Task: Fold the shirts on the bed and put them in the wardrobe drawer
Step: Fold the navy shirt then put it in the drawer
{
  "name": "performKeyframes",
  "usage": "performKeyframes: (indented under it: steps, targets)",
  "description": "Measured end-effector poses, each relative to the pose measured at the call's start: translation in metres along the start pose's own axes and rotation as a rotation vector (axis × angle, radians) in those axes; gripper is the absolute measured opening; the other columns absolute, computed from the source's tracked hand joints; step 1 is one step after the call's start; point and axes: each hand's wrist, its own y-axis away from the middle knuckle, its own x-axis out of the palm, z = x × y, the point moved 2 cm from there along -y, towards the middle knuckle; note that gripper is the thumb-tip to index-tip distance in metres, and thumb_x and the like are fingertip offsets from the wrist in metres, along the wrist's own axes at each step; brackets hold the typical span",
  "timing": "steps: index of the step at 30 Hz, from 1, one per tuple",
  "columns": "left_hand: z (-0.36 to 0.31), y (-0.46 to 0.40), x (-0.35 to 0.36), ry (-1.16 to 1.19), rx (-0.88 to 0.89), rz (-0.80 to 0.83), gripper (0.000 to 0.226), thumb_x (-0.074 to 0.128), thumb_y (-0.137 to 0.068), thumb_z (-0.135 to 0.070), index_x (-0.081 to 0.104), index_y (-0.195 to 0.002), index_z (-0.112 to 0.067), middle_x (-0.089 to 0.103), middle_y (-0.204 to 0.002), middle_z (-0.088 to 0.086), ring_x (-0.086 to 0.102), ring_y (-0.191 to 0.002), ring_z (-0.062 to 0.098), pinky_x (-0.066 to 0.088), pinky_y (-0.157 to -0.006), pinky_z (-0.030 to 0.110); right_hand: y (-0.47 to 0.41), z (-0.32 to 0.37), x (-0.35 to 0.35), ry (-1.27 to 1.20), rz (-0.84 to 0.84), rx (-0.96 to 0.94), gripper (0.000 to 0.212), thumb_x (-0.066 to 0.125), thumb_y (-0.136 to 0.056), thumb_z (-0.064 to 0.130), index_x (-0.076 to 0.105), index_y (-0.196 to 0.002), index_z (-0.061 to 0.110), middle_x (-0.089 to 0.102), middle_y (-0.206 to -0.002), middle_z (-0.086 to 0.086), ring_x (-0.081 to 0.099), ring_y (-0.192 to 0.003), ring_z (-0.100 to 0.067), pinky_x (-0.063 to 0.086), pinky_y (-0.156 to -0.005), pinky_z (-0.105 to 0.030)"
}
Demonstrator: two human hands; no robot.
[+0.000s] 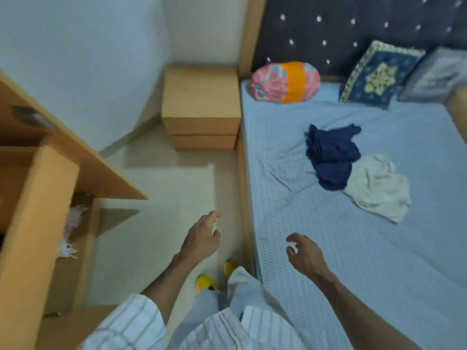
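- Well ahead of my loosely curled, empty fingers, the navy shirt [331, 157] and white shirt [379, 185] lie crumpled, touching, on the bed [379, 248].
- Left hand [202, 238] hangs over floor, right hand [303, 253] over the mattress edge.
- Open wardrobe drawer [73, 236], at left, is blurred; its contents are unclear.

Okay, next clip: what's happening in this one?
A person stands beside the bed, both hands empty. The left hand hangs over the floor and the right hand over the mattress edge, fingers loosely spread. A dark blue shirt and a white shirt lie crumpled and unfolded on the sheet. To the left, the wardrobe drawer stands open.
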Motion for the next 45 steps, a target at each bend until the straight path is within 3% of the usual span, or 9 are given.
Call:
performKeyframes:
  steps: [6, 10, 15, 25, 30, 36, 41, 43, 45]
  targets:
    - [-0.036, -0.032, 0.118, -0.072, 0.044, 0.261, 0.041, 0.056, -0.096, -0.021, 0.049, -0.136, -0.018, 0.059, -0.128, 0.009, 0.059, -0.117, 0.029, 0.049, -0.097, 0.039, 0.002, -0.116, 0.029, -0.049, 0.055, 0.212, 0.037, 0.063, -0.093, 0.018, 0.061, -0.129, 0.013, 0.064, -0.129, -0.008, 0.061, -0.113, -0.024, 0.042, -0.097, -0.030]
    - [-0.035, -0.072, 0.206, -0.086, 0.077, 0.382, 0.053, 0.058, -0.097, -0.024, 0.043, -0.148, -0.021, 0.054, -0.142, 0.005, 0.052, -0.128, 0.024, 0.038, -0.104, 0.028, -0.046, -0.178, 0.062, -0.007, 0.119, 0.212, 0.050, 0.064, -0.093, 0.020, 0.052, -0.141, 0.010, 0.056, -0.141, -0.013, 0.053, -0.129, -0.028, 0.037, -0.108, -0.035]
    - [-0.007, -0.128, 0.336, -0.120, 0.115, 0.558, 0.068, 0.059, -0.100, -0.031, 0.026, -0.156, -0.013, 0.032, -0.160, 0.009, 0.030, -0.147, 0.023, 0.024, -0.119, 0.032, -0.125, -0.266, 0.128, 0.070, 0.204, 0.259, 0.070, 0.069, -0.091, 0.025, 0.038, -0.151, 0.007, 0.043, -0.153, -0.016, 0.040, -0.141, -0.031, 0.029, -0.114, -0.036]
    - [0.022, -0.201, 0.482, -0.641, 0.258, 0.440, 0.084, 0.060, -0.097, -0.022, 0.004, -0.159, -0.012, -0.012, -0.165, 0.017, -0.013, -0.152, 0.037, 0.012, -0.119, 0.063, -0.202, -0.380, 0.222, 0.067, 0.175, 0.415, 0.124, 0.082, -0.075, 0.050, -0.007, -0.159, 0.030, -0.016, -0.163, -0.023, -0.011, -0.152, -0.037, 0.015, -0.123, -0.053]
    - [0.012, -0.196, 0.504, -0.748, 0.199, 0.383, 0.093, 0.063, -0.095, -0.025, -0.003, -0.158, -0.007, -0.019, -0.162, 0.026, -0.018, -0.148, 0.048, 0.012, -0.112, 0.075, -0.208, -0.390, 0.226, 0.142, 0.160, 0.335, 0.129, 0.077, -0.070, 0.064, -0.008, -0.159, 0.026, -0.012, -0.159, -0.036, -0.004, -0.149, -0.050, 0.021, -0.120, -0.057]
    - [0.000, -0.203, 0.514, -0.727, 0.085, 0.317, 0.088, 0.060, -0.096, -0.021, 0.000, -0.160, -0.014, -0.014, -0.164, 0.022, -0.013, -0.150, 0.044, 0.021, -0.111, 0.073, -0.212, -0.397, 0.226, 0.187, 0.113, 0.232, 0.131, 0.072, -0.071, 0.072, -0.011, -0.159, 0.021, -0.002, -0.155, -0.044, 0.011, -0.145, -0.057, 0.029, -0.114, -0.059]
    - [-0.018, -0.187, 0.530, -0.550, -0.063, 0.235, 0.078, 0.062, -0.092, -0.030, 0.019, -0.156, -0.021, -0.007, -0.167, 0.013, -0.009, -0.152, 0.040, 0.032, -0.111, 0.064, -0.217, -0.410, 0.226, 0.175, 0.119, 0.142, 0.145, 0.058, -0.048, 0.089, -0.006, -0.157, 0.018, 0.037, -0.146, -0.039, 0.030, -0.139, -0.053, 0.030, -0.116, -0.056]
    - [-0.024, -0.185, 0.537, -0.516, -0.079, 0.208, 0.067, 0.064, -0.089, -0.035, 0.035, -0.147, -0.020, 0.004, -0.166, 0.015, -0.001, -0.151, 0.042, 0.032, -0.112, 0.062, -0.212, -0.409, 0.220, 0.207, 0.125, 0.081, 0.134, 0.063, -0.060, 0.083, 0.005, -0.158, 0.013, 0.045, -0.142, -0.033, 0.038, -0.135, -0.047, 0.038, -0.110, -0.049]
    - [-0.035, -0.187, 0.545, -0.517, -0.037, 0.154, 0.059, 0.069, -0.084, -0.036, 0.045, -0.134, -0.016, 0.025, -0.156, 0.019, 0.019, -0.145, 0.042, 0.039, -0.108, 0.057, -0.208, -0.417, 0.200, 0.252, 0.045, -0.031, 0.093, 0.066, -0.075, 0.069, 0.041, -0.143, 0.011, 0.061, -0.126, -0.018, 0.055, -0.118, -0.037, 0.048, -0.088, -0.040]
